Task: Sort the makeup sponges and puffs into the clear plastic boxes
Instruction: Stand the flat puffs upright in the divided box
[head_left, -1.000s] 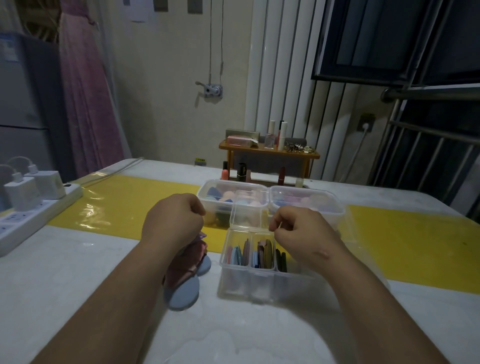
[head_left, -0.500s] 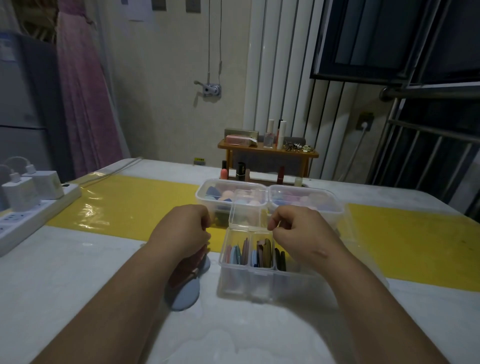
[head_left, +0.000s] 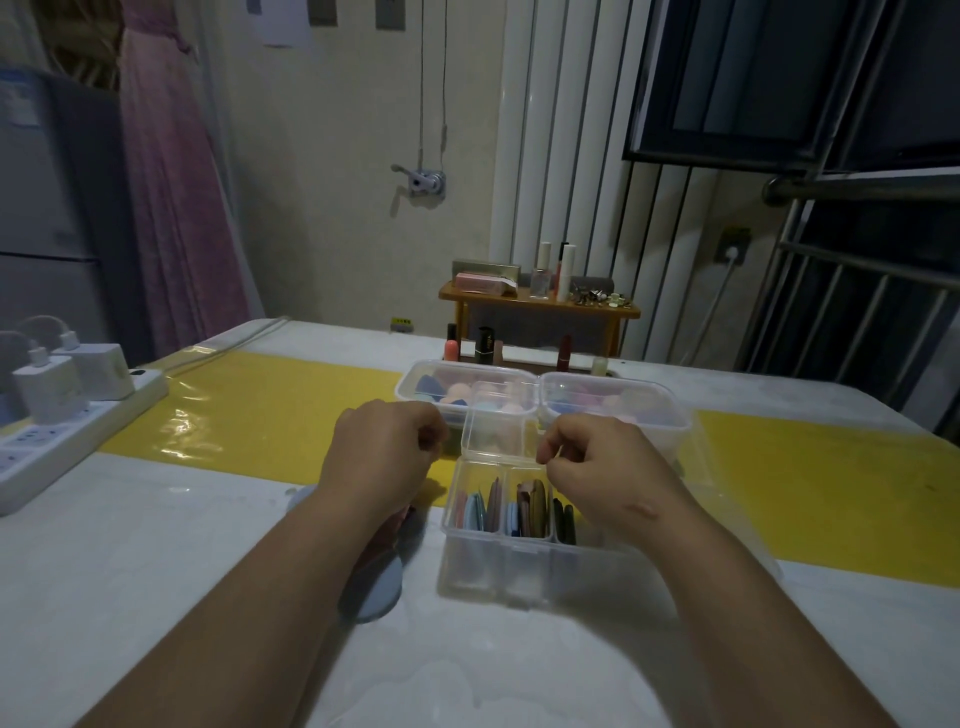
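While your hands hover with curled fingers over the white table, your left hand sits just left of the divided clear box, its fingers folded into the palm; this view does not show whether they enclose anything. Your right hand is above the box's rear right part, thumb and forefinger tips pressed together near the rim, and you cannot tell whether they pinch something. The divided clear box has 3 compartments in which flat puffs stand on edge, and its raised lid stands at the back. Beneath your left forearm a round blue puff lies flat on the table, touching a reddish puff half hidden by the wrist. Behind the lid, 2 more clear boxes sit side by side: the left rear box holds blue and peach sponges, the right rear box pink ones. A power strip with 2 chargers lies at the table's left edge
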